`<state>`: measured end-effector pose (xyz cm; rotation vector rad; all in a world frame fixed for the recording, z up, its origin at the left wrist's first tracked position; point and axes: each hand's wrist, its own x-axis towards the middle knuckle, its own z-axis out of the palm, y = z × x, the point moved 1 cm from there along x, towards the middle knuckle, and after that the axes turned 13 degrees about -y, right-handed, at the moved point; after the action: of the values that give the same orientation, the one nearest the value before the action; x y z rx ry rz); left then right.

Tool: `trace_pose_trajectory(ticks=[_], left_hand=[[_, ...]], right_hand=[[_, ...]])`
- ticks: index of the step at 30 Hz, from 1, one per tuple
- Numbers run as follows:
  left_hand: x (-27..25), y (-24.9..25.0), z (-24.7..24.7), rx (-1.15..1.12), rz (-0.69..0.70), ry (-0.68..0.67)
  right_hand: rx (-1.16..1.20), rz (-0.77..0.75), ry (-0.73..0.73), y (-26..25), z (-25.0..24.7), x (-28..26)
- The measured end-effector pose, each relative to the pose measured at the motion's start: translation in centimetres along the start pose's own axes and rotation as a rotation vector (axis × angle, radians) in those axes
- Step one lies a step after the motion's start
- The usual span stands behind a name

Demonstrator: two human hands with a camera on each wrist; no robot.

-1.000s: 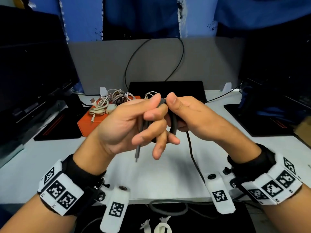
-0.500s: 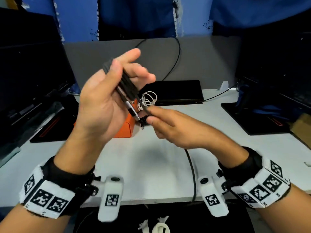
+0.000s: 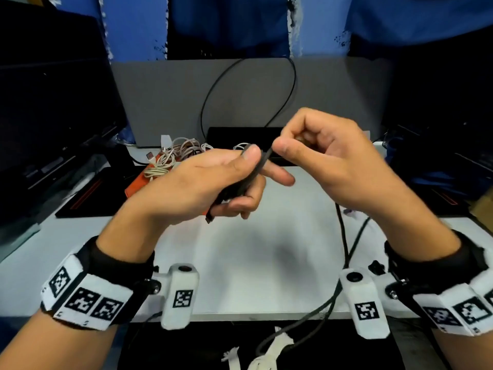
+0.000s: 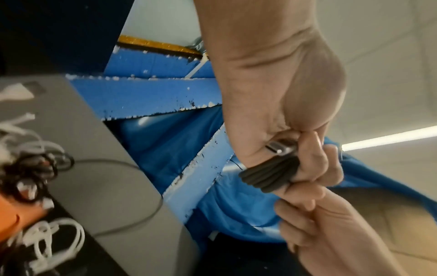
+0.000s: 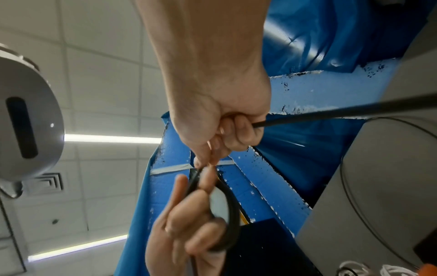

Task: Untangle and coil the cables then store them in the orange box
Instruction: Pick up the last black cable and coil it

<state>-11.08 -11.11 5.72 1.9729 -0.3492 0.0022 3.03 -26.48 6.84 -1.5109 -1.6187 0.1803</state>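
Note:
My left hand (image 3: 240, 182) grips a small coil of black cable (image 3: 248, 177) above the white table, and the cable's plug end (image 3: 209, 218) sticks out below the fist. In the left wrist view the coil's stacked turns (image 4: 267, 177) and a metal plug (image 4: 279, 147) lie under the curled fingers. My right hand (image 3: 288, 145) pinches the same cable at the top of the coil. The loose length (image 3: 344, 236) hangs from that hand over the table's front edge. The orange box (image 3: 136, 185) sits behind my left hand, with tangled white cables (image 3: 173, 156) piled on it.
A grey partition (image 3: 240, 97) with a thin black wire (image 3: 282, 102) closes the back of the table (image 3: 253, 263). Dark monitors (image 3: 53, 116) stand left and right. A flat black device (image 3: 240, 134) lies at the back, and black mats (image 3: 88, 198) lie on both sides.
My left hand has come down from its raised position with the coil. My right hand has risen from near the box and now pinches the cable at the coil's top.

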Motion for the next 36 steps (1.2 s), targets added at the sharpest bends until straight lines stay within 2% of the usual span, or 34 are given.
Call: trace_pose_trajectory(ticks=[2, 5, 8, 10, 15, 18, 25, 28, 30, 31, 34, 36], left_hand=[[0.2, 0.3, 0.7, -0.139, 0.125, -0.048], [0.7, 0.4, 1.6, -0.459, 0.288, -0.063], [1.4, 0.2, 2.7, -0.735, 0.362, -0.158], [1.6, 0.5, 3.2, -0.854, 0.372, -0.219], [1.0, 1.6, 4.1, -0.790, 0.272, -0.281], [1.0, 1.7, 4.2, -0.852, 0.264, -0.285], [1.3, 1.7, 4.6, -1.009, 0.323, -0.299], [0.8, 2.2, 3.1, -1.095, 0.437, -0.159], [0.6, 2.3, 1.8, -1.077, 0.517, 0.021], [0.5, 2.4, 1.2, -0.998, 0.540, 0.148], [0.3, 2.2, -0.4, -0.651, 0.445, 0.536], [0.6, 1.5, -0.9, -0.498, 0.341, 0.688]], right_hand=[[0.023, -0.030, 0.025, 0.1, 0.6, 0.1], [0.029, -0.012, -0.046, -0.1, 2.3, 0.0], [0.220, 0.018, -0.029, -0.2, 3.6, -0.1], [0.233, 0.014, 0.008, -0.2, 3.9, -0.1], [0.330, 0.006, -0.134, -0.5, 3.6, -0.3], [0.325, 0.045, -0.186, -0.7, 3.2, -0.2], [0.385, 0.159, -0.169, -1.2, 2.9, -0.3], [0.380, 0.236, -0.181, -0.9, 3.2, 0.0], [0.338, 0.265, -0.270, -0.5, 3.6, 0.1], [0.297, 0.276, -0.317, -0.3, 3.8, 0.1], [0.104, 0.286, -0.447, 0.2, 4.7, -0.2], [-0.017, 0.279, -0.540, 0.1, 5.4, -0.4]])
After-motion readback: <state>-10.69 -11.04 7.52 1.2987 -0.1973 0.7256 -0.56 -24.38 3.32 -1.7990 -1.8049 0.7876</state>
